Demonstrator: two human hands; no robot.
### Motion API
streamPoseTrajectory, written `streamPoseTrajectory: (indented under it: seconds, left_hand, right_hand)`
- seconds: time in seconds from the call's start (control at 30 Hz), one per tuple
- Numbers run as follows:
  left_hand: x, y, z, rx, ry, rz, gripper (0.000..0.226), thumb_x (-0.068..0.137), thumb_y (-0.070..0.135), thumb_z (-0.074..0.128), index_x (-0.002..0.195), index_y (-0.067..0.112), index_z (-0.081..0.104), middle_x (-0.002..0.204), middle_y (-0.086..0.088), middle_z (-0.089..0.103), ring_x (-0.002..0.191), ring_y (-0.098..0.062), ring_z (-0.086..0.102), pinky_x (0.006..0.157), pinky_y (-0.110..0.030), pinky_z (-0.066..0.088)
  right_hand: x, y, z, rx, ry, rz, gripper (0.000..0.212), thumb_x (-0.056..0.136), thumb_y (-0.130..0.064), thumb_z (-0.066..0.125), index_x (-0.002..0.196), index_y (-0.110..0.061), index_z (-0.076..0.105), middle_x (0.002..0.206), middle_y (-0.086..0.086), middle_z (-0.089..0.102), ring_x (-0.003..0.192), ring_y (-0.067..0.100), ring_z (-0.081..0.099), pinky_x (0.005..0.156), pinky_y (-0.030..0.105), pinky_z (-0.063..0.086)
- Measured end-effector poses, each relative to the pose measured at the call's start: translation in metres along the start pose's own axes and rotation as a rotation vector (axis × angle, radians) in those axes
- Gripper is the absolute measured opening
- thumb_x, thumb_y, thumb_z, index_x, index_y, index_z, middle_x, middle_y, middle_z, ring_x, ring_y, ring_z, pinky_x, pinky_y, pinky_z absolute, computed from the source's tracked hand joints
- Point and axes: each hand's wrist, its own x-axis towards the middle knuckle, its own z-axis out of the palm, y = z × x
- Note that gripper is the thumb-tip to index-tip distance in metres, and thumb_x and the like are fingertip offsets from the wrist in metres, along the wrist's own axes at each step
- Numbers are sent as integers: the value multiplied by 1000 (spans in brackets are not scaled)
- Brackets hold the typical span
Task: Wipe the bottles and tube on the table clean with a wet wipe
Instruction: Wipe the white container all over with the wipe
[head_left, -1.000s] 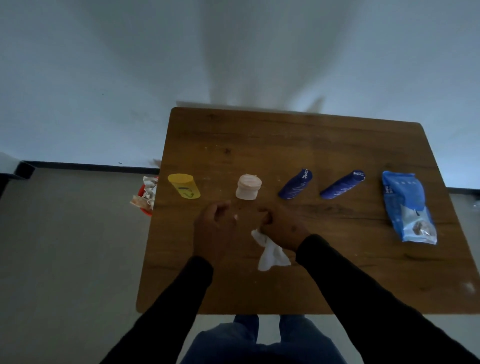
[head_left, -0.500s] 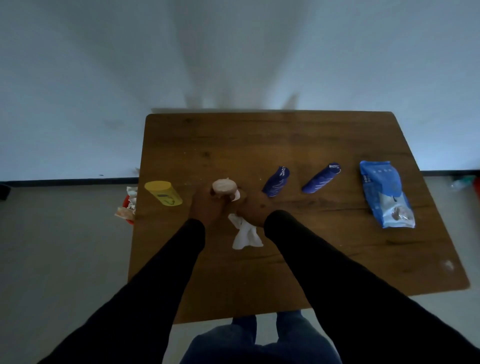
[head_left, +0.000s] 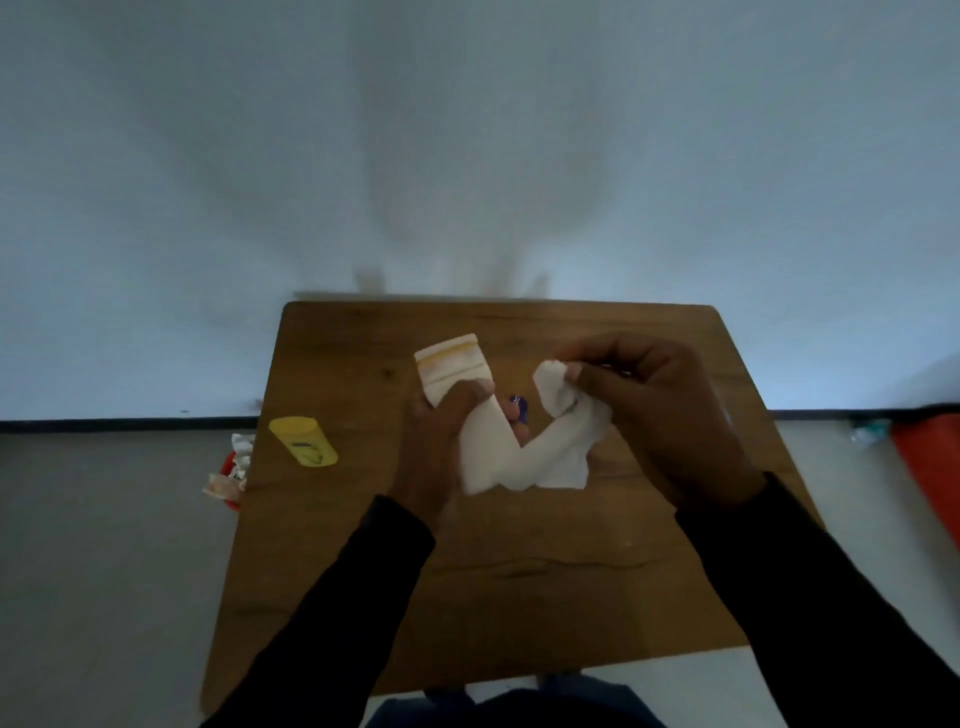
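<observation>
My left hand (head_left: 434, 441) holds a pale pink-white tube (head_left: 452, 366) lifted above the wooden table (head_left: 519, 571), its flat crimped end pointing up and away. My right hand (head_left: 660, 415) pinches a white wet wipe (head_left: 545, 452) that drapes down beside the tube and reaches across to my left hand. A yellow bottle (head_left: 304, 440) lies on its side at the table's left edge. Only a sliver of a blue bottle (head_left: 519, 408) shows between my hands; the rest behind my hands is hidden.
Crumpled white wipes in a red bin (head_left: 231, 470) sit on the floor left of the table. A red object (head_left: 930, 467) lies on the floor at the far right. The wall stands right behind the table's far edge.
My left hand has picked the pale tube up off the table and raised it. My right hand has lifted the wipe and spread it. The hands now cover the blue bottles and blue pack.
</observation>
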Motion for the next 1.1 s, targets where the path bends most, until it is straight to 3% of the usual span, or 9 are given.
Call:
streamPoseTrajectory:
  seconds: [0.1,0.17,0.23,0.3,0.53,0.67,0.77,0.93,1.1]
  left_hand:
    - [-18,6,32,-66,-99,-81,19,92,26,59,82,18,72,79,-16,67,72,-28,65,70,-40,53]
    - [-28,9,55,-180,-174,-163,34,89,43,59,97,12,72,89,-17,66,78,-27,64,77,-40,52]
    - [-35,10,75,-259,-235,-214,54,92,59,50,108,12,72,94,-16,67,80,-25,64,77,-39,51]
    - [-42,9,94,-238,-246,-242,64,93,65,36,102,15,75,90,-15,69,76,-24,65,72,-36,53]
    - [-59,3,149,-190,-248,-242,66,88,61,32,70,17,78,69,-11,69,58,-21,66,56,-30,55]
    - [-59,-2,166,-209,-230,-254,67,85,65,32,76,18,78,72,-13,69,58,-24,66,57,-34,56]
    - [-57,-7,176,-227,-242,-252,73,85,71,38,103,8,69,82,-18,65,64,-30,62,63,-37,52]
    - [-58,-11,197,-240,-167,-155,58,79,63,39,82,19,77,75,-12,70,62,-24,67,58,-32,55]
    - [-60,-11,210,-209,-154,-124,60,79,62,36,77,20,78,75,-14,68,60,-28,63,63,-37,52]
  right_hand:
    - [-17,-13,-28,-74,60,-159,21,84,-9,74,92,-29,74,99,-8,74,90,7,71,72,20,59]
    - [-29,-16,-43,-133,78,-251,24,76,-14,79,93,-30,74,105,-8,70,98,5,68,76,16,58]
    - [-39,-14,-58,-162,117,-335,23,75,-9,83,91,-24,76,104,-5,70,98,7,68,78,17,57]
    - [-46,-13,-73,-188,136,-423,19,77,-3,83,90,-17,77,100,-5,72,95,9,70,79,20,57]
    - [-46,0,-122,-268,210,-533,24,83,1,75,98,-17,78,100,-7,71,96,4,67,82,17,53]
    - [-50,6,-136,-356,175,-603,18,84,-6,72,98,-13,79,101,-5,68,94,1,64,80,13,50]
    - [-42,9,-149,-361,233,-632,16,85,-6,71,98,-12,78,99,-2,67,92,2,63,78,14,51]
    - [-51,8,-156,-381,196,-715,14,84,-9,75,98,-11,79,103,-3,68,97,1,62,83,12,49]
    - [-40,5,-170,-320,324,-732,9,85,-1,77,89,-10,76,89,-1,73,84,7,65,75,18,51]
